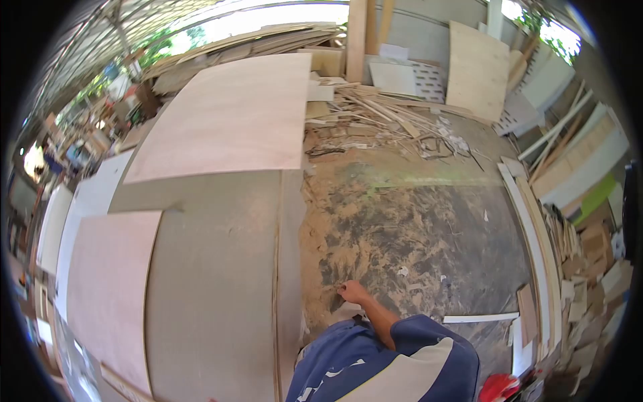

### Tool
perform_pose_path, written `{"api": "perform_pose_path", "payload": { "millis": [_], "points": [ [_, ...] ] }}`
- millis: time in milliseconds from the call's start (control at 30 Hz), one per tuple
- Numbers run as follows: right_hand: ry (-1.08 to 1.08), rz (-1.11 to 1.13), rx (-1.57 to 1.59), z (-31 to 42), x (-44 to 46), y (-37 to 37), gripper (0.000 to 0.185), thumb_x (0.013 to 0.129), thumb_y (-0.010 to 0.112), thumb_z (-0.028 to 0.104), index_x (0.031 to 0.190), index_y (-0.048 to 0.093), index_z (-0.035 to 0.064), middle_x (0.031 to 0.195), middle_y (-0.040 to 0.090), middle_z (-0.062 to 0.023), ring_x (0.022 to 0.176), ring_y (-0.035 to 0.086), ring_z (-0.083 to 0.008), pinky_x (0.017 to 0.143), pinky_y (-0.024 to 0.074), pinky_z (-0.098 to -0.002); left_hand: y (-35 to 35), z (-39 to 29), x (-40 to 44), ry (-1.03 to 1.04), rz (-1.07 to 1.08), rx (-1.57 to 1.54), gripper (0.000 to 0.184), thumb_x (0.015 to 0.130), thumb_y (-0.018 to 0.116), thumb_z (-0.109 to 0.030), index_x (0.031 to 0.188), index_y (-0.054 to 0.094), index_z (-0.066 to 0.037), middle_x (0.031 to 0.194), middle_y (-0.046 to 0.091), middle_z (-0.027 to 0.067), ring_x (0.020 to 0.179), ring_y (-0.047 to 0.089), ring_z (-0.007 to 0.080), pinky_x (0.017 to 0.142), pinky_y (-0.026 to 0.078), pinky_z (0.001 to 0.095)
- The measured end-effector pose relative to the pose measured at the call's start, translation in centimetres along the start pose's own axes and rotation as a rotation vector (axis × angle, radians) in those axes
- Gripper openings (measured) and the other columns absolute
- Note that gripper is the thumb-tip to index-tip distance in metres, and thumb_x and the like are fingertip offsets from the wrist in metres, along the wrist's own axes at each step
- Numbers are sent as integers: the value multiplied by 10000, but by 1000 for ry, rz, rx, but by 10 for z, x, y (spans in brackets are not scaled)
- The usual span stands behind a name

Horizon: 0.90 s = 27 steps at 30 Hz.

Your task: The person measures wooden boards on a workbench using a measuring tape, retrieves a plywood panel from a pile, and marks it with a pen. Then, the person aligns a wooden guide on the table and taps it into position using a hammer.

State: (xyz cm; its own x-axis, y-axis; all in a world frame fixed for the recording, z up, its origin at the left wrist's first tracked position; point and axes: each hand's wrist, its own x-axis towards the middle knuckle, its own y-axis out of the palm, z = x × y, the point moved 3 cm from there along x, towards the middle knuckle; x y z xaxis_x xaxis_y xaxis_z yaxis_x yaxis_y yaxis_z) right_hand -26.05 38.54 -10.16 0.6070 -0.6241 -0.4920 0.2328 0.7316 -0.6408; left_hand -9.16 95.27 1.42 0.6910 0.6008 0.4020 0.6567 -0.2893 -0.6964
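My right hand [353,292] is held in front of my body, low over the dusty floor, with the arm bent out of a blue sleeve [418,328]. Its fingers are curled together; whatever may be in them is too small to make out. To its left runs the edge of a large grey work surface [214,268]. On that surface lie a big pale plywood sheet [231,117] at the far end and a smaller pale panel [110,288] at the left. My left hand is not in view.
Sawdust covers the dark floor [422,234]. Scrap wood strips [382,110] are heaped beyond it. Long boards [532,254] line the right side, beside stacked offcuts [593,248]. A white strip [481,318] lies near me, and a red object [499,387] sits at lower right.
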Motion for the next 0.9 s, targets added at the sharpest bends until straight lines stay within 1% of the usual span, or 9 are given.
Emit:
{"api": "perform_pose_path", "payload": {
  "millis": [33,67,133,267,367,500,600,667,900],
  "points": [
    [9,-19,25,-7,6,-9,314,811,610,263,934,658,-22,885,649,-229,869,621,-356,775,476,-414,21,-51,-21,-139,167,-31,762,768,625,-602,1328,438,-121,1111,638,101,945,487,584,785,78,866],
    [79,19,95,-19,10,-15,313,818,607,263,925,660,-26,876,652,-226,865,621,-357,771,476,-418,23,-112,-51,87,130,-315,407,841,659,-196,1163,567,34,1047,603,197,878,606,290,726,505,387],
    [105,-16,207,-36,7,-34,314,835,594,263,912,664,-34,861,660,-218,838,621,-362,753,473,-429,63,-181,-105,56,457,-549,404,853,630,-92,1225,518,16,1011,571,113,857,567,202,719,497,313],
    [144,-56,256,-100,21,-66,295,815,605,262,871,669,-20,837,654,-214,807,619,-357,730,469,-433,102,-312,-219,449,796,-595,402,761,697,-56,1130,560,25,971,538,118,858,538,244,774,460,359],
    [186,-223,300,-152,24,-101,261,803,615,254,825,655,-3,789,642,-204,747,605,-360,685,459,-442,110,-398,-300,344,1235,-671,392,738,695,-67,1101,578,24,960,537,104,841,536,211,764,465,334],
    [361,-203,310,-214,21,-162,239,823,607,229,829,658,-4,760,645,-181,741,618,-311,676,473,-425,149,-455,-386,511,1351,-664,394,723,700,-76,1088,588,21,955,549,89,813,545,189,741,473,310],
    [510,-409,691,-248,20,-189,218,857,584,186,823,656,-17,735,646,-131,698,624,-226,632,488,-370,171,-487,-437,470,1544,-653,398,706,712,-82,1072,589,13,950,561,81,803,554,176,733,477,301],
    [545,-779,1069,-248,2,-216,197,871,571,141,814,648,-31,732,642,-90,644,611,-159,579,484,-310,181,-504,-466,473,1651,-576,397,700,716,-85,1062,579,3,947,570,87,823,557,179,750,475,297],
    [693,-829,1419,-274,21,-217,154,855,590,140,859,653,0,726,653,-87,621,635,-171,542,493,-305,234,-573,-560,326,1754,-452,385,682,724,-79,1016,549,-7,918,555,78,800,543,178,723,464,300]
  ]
}}
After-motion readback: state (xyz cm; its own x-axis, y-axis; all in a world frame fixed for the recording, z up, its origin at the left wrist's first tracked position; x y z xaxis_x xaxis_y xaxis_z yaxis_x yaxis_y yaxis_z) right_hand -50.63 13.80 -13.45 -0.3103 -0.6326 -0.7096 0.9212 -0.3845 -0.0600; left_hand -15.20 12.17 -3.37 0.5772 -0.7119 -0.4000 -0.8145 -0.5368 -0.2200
